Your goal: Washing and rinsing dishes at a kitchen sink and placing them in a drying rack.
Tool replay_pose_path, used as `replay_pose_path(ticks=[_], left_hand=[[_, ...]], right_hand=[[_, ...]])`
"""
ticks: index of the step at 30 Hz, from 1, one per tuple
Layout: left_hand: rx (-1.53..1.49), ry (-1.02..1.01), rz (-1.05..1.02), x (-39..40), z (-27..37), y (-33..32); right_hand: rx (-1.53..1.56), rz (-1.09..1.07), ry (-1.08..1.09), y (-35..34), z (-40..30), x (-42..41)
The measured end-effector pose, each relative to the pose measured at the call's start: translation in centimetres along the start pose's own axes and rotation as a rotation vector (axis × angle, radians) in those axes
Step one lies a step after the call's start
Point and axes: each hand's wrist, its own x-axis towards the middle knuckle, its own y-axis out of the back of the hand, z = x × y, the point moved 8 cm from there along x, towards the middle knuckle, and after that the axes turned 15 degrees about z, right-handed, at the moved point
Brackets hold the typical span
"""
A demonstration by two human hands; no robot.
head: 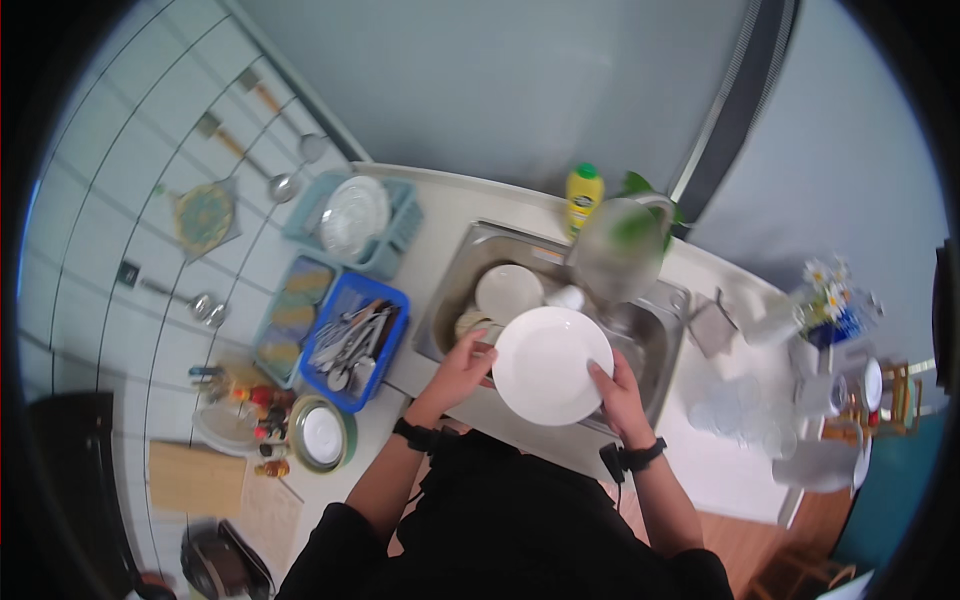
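Over the near edge of the steel sink, both hands hold a round white plate. My left hand has the plate's left rim between thumb and fingers. At the right rim, my right hand presses its thumb on the upper face, with fingers beside and behind the edge. Behind the plate, the left basin holds a white bowl or dish, a small white cup-like piece and beige dishware, partly covered.
A greyish round object stands over the sink near a yellow bottle. To the left are a dish rack with plates and a blue basket of cutlery. Several glasses and a grey cloth lie right.
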Motion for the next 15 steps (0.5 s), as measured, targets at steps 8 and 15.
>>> replay_pose_path(ticks=[8,15], left_hand=[[0.011,-0.003,0.039,-0.8,2.0,10.5],[0.047,-0.163,0.295,2.6,6.5,27.2]], right_hand=[[-0.489,-0.283,0.213,-11.9,0.3,1.1],[-0.501,-0.417,0.302,-28.1,1.7,6.3]])
